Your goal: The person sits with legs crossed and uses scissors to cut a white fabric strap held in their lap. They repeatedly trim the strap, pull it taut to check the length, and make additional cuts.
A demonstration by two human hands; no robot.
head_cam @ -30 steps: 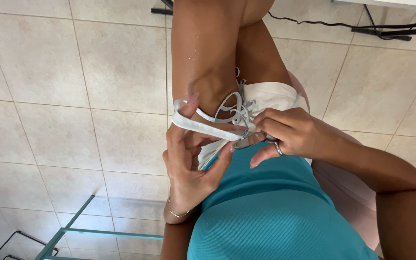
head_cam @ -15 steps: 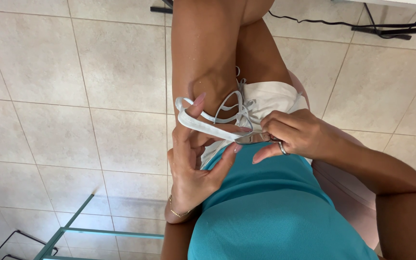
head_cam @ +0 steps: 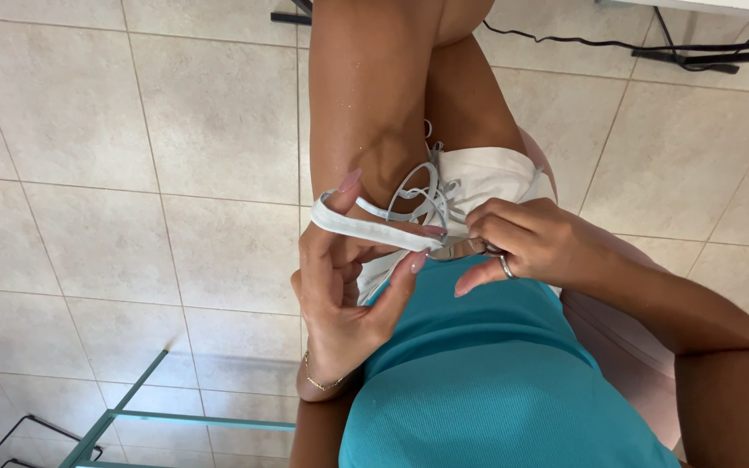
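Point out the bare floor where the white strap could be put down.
Bare tiled floor lies left of the raised knee, above the metal frame. More tiles lie right of the thigh, below the black cables. The lap is crowded: both hands work the white strap.

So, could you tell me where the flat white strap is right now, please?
In the head view, the flat white strap stretches across the centre, over the left hand fingers and toward the right hand, just above the teal top.

You have a single head-worn view, looking steeply down your own torso at close range. It faces your lap and the tiled floor (head_cam: 132,173) beyond. No second view shares the scene.
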